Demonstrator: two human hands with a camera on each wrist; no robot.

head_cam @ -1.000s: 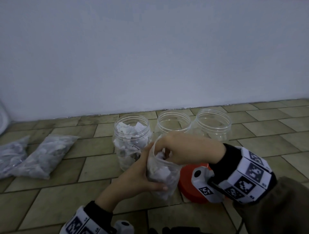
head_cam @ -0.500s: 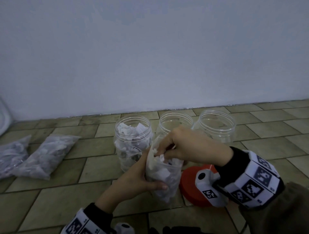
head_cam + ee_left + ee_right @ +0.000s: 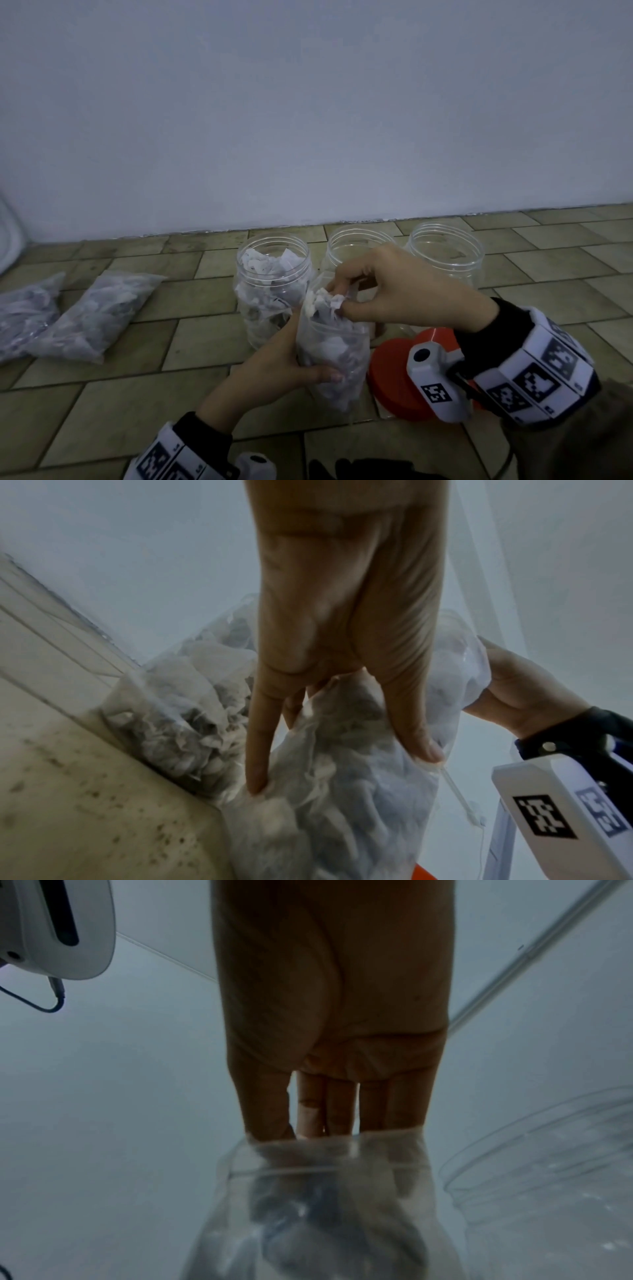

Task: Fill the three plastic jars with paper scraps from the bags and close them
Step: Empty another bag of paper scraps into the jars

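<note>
Three clear plastic jars stand in a row near the wall. The left jar holds paper scraps; the middle jar and the right jar look empty. My left hand grips an open clear bag of scraps upright in front of the jars. My right hand pinches a clump of white scraps at the bag's mouth. In the left wrist view my left hand wraps round the bag. The right wrist view has my fingers dipping into the bag.
Two more sealed bags of scraps lie on the tiled floor at the left. Orange-red lids lie on the floor under my right wrist. A pale wall rises just behind the jars.
My right hand has risen from inside the bag to its mouth, drawing a clump of scraps up with it. The left hand keeps the bag in place.
</note>
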